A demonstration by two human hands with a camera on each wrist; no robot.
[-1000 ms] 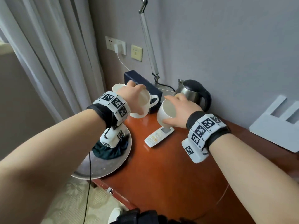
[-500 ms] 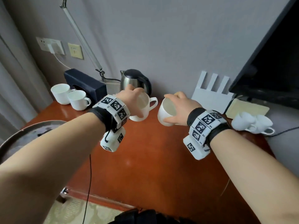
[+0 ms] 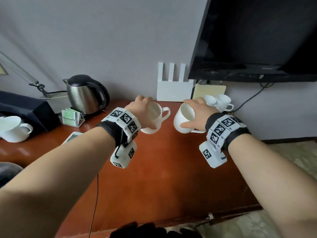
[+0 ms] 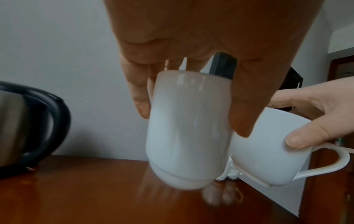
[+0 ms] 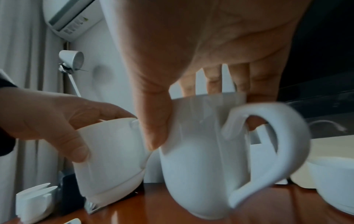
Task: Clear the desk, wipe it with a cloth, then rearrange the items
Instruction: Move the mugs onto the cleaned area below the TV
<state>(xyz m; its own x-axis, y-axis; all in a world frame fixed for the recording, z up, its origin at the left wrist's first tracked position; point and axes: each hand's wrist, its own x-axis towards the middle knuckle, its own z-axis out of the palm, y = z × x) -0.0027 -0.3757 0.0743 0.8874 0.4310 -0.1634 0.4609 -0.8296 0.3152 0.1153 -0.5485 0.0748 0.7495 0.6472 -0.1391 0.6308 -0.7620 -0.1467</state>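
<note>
My left hand (image 3: 142, 109) grips a white cup (image 3: 155, 121) by its rim from above, fingers and thumb on either side (image 4: 184, 124). My right hand (image 3: 197, 110) grips a second white cup (image 3: 182, 120) the same way, its handle turned toward my wrist (image 5: 206, 163). Both cups hang side by side a little above the reddish-brown desk (image 3: 154, 177), near its back middle. Two more white cups (image 3: 218, 102) stand at the back right, by the wall. Another white cup (image 3: 12, 127) stands at the far left.
A steel kettle (image 3: 84, 94) stands at the back left beside a dark box (image 3: 22, 107) and a holder of green sachets (image 3: 71, 115). A remote (image 3: 72, 137) lies left of my left arm. A white router (image 3: 173, 88) leans on the wall under a black TV (image 3: 257, 38).
Both hands carried their cups to the right along the desk, away from the tray and the left cups, and my view turned right with them. The grips are unchanged.
</note>
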